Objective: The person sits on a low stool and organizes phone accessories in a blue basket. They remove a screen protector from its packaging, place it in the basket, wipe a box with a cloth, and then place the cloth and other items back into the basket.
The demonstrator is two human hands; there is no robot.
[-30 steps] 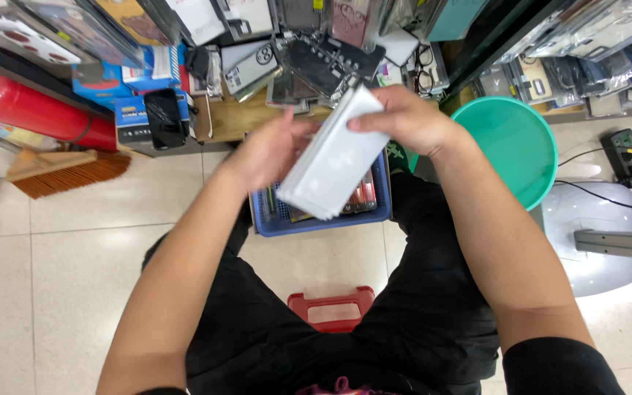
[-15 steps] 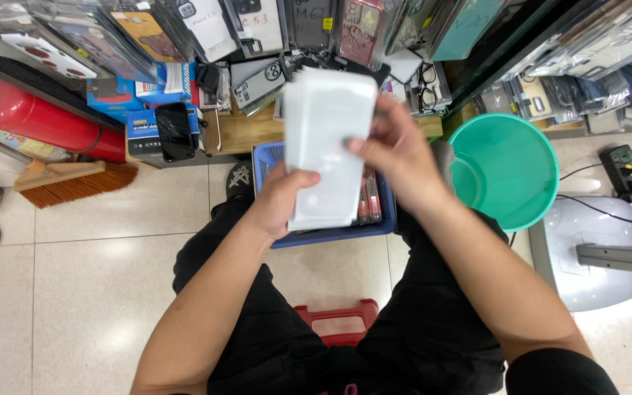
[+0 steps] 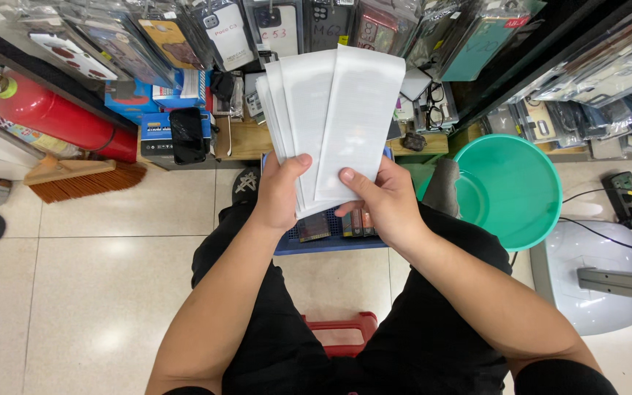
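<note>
A fan of white flat packets (image 3: 330,124) is gripped at its lower end by the left hand (image 3: 279,192) and right hand (image 3: 382,201), thumbs pressed on its front. The packets are held upright above a blue basket (image 3: 330,238) on the floor.

white packets (image 3: 334,124) now fanned apart, raised upright

Green basin (image 3: 521,183) right, red extinguisher (image 3: 53,117) and broom (image 3: 82,179) left, red stool (image 3: 341,333) below.
</note>
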